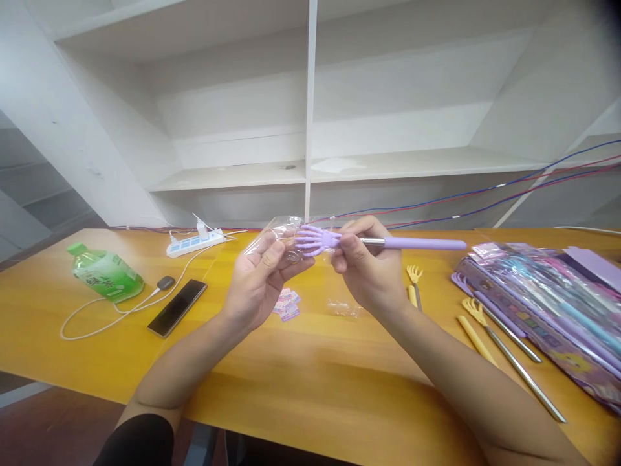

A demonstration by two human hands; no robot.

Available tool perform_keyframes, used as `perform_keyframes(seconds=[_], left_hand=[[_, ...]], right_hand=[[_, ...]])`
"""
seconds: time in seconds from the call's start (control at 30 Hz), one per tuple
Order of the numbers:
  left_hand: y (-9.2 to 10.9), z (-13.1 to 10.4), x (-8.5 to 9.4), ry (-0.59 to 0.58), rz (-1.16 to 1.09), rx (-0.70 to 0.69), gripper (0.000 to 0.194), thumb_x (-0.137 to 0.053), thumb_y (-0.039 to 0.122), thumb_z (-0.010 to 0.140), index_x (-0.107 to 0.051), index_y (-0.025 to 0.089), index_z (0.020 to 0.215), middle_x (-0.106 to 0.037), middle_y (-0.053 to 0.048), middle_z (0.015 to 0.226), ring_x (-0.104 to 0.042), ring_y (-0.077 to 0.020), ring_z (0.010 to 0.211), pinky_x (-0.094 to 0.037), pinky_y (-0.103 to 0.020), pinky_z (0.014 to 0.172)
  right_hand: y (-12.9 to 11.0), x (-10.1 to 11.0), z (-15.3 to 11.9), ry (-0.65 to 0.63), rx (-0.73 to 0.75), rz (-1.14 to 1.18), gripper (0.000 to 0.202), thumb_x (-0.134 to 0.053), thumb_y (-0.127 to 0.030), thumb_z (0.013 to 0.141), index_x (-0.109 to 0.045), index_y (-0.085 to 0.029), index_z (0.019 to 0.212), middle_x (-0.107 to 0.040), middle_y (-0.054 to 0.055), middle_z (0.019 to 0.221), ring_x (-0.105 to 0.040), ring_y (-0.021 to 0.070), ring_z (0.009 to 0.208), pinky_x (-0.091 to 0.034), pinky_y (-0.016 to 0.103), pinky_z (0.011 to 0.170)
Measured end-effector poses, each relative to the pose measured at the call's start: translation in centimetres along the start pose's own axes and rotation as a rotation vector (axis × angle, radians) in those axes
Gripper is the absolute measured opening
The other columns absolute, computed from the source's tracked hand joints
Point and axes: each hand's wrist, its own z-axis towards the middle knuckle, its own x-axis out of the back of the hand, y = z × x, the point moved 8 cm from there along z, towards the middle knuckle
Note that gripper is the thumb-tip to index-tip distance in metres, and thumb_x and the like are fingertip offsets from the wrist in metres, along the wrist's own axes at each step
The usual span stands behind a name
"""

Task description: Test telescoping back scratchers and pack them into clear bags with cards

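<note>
A purple back scratcher lies level above the table, its claw-shaped head pointing left and its purple handle right. My right hand pinches it at the metal neck, just behind the head. My left hand is closed on a clear plastic bag, whose film is around or beside the scratcher's fingers; which one is hard to tell. Below and between my hands, small printed cards lie on the table, with small clear pieces to their right.
Yellow scratchers and a pile of bagged ones lie at the right. On the left are a green bottle, a black phone, a white cable and a power strip. White shelves stand behind.
</note>
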Motion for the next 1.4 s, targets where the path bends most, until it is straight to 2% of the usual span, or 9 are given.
perform_keyframes(seconds=[0.17, 0.33, 0.43, 0.6, 0.8, 0.9, 1.07, 1.23, 1.4], left_hand=[[0.1, 0.0, 0.0, 0.005, -0.034, 0.048, 0.021, -0.090, 0.035, 0.093, -0.081, 0.019, 0.105, -0.087, -0.003, 0.108, -0.085, -0.0174, 0.100, -0.071, -0.027, 0.092], [0.3, -0.2, 0.3, 0.033, -0.045, 0.086, 0.026, -0.093, 0.037, 0.090, -0.081, 0.019, 0.105, -0.087, -0.003, 0.103, -0.085, -0.0180, 0.100, -0.071, -0.028, 0.094], [0.6, -0.4, 0.0, 0.010, -0.021, 0.083, 0.028, -0.092, 0.037, 0.091, -0.080, 0.018, 0.108, -0.086, -0.004, 0.102, -0.085, -0.0196, 0.100, -0.071, -0.029, 0.092], [0.3, -0.8, -1.2, -0.092, 0.019, 0.094, 0.027, -0.085, 0.037, 0.098, -0.081, 0.015, 0.113, -0.087, -0.009, 0.111, -0.085, -0.0216, 0.102, -0.071, -0.031, 0.094], [-0.2, -1.0, -1.1, -0.124, 0.061, 0.081, 0.028, -0.078, 0.039, 0.104, -0.080, 0.017, 0.121, -0.085, -0.011, 0.118, -0.084, -0.0241, 0.107, -0.069, -0.035, 0.101], [-0.3, -0.9, -0.9, -0.115, 0.086, 0.044, 0.028, -0.078, 0.039, 0.103, -0.079, 0.017, 0.121, -0.085, -0.011, 0.119, -0.084, -0.0252, 0.108, -0.069, -0.037, 0.102], [-0.3, -0.6, -0.5, -0.047, 0.099, -0.014, 0.031, -0.086, 0.037, 0.097, -0.077, 0.016, 0.118, -0.085, -0.012, 0.118, -0.084, -0.0256, 0.111, -0.069, -0.036, 0.100], [-0.7, -0.3, -0.3, -0.019, 0.089, 0.001, 0.032, -0.091, 0.037, 0.092, -0.079, 0.016, 0.113, -0.086, -0.010, 0.113, -0.085, -0.0230, 0.102, -0.069, -0.036, 0.099], [-1.4, -0.3, -0.4, -0.049, 0.102, 0.020, 0.035, -0.091, 0.040, 0.092, -0.081, 0.017, 0.116, -0.085, -0.011, 0.118, -0.083, -0.0253, 0.109, -0.068, -0.040, 0.104]], right_hand=[[-0.1, 0.1, -0.3, -0.056, 0.100, -0.002, 0.022, -0.088, -0.028, 0.093, -0.067, -0.022, 0.087, -0.071, -0.006, 0.076, -0.063, 0.0053, 0.051, -0.050, 0.018, 0.049], [-0.5, 0.4, 0.0, -0.129, 0.197, -0.072, 0.018, -0.093, -0.027, 0.087, -0.075, -0.025, 0.088, -0.067, -0.005, 0.081, -0.061, 0.0047, 0.053, -0.047, 0.018, 0.045], [-0.8, 0.8, 0.4, -0.135, 0.209, -0.126, 0.016, -0.093, -0.029, 0.086, -0.078, -0.026, 0.090, -0.066, -0.003, 0.083, -0.059, 0.0055, 0.053, -0.046, 0.019, 0.043], [-1.2, 0.6, 0.5, -0.195, 0.209, -0.090, 0.013, -0.089, -0.021, 0.090, -0.080, -0.029, 0.094, -0.064, -0.004, 0.085, -0.058, 0.0049, 0.055, -0.043, 0.019, 0.043], [-0.9, 0.1, 0.2, -0.222, 0.201, -0.100, 0.014, -0.088, -0.021, 0.089, -0.077, -0.028, 0.092, -0.062, -0.003, 0.088, -0.054, 0.0051, 0.056, -0.038, 0.020, 0.043], [-0.4, 0.1, 0.2, -0.203, 0.180, -0.109, 0.013, -0.089, -0.026, 0.089, -0.076, -0.029, 0.089, -0.059, -0.003, 0.086, -0.051, 0.0060, 0.060, -0.037, 0.021, 0.046], [0.6, 0.5, 0.0, -0.122, 0.172, -0.167, 0.014, -0.094, -0.032, 0.085, -0.080, -0.030, 0.087, -0.052, -0.002, 0.082, -0.052, 0.0113, 0.073, -0.044, 0.027, 0.066], [1.6, 0.8, -0.4, -0.053, 0.142, -0.161, 0.016, -0.096, -0.038, 0.083, -0.082, -0.032, 0.086, -0.050, -0.002, 0.080, -0.049, 0.0126, 0.075, -0.040, 0.028, 0.069], [2.0, 0.7, -0.8, -0.045, 0.109, -0.177, 0.013, -0.095, -0.035, 0.084, -0.083, -0.033, 0.089, -0.049, -0.002, 0.083, -0.048, 0.0123, 0.077, -0.040, 0.028, 0.070]])
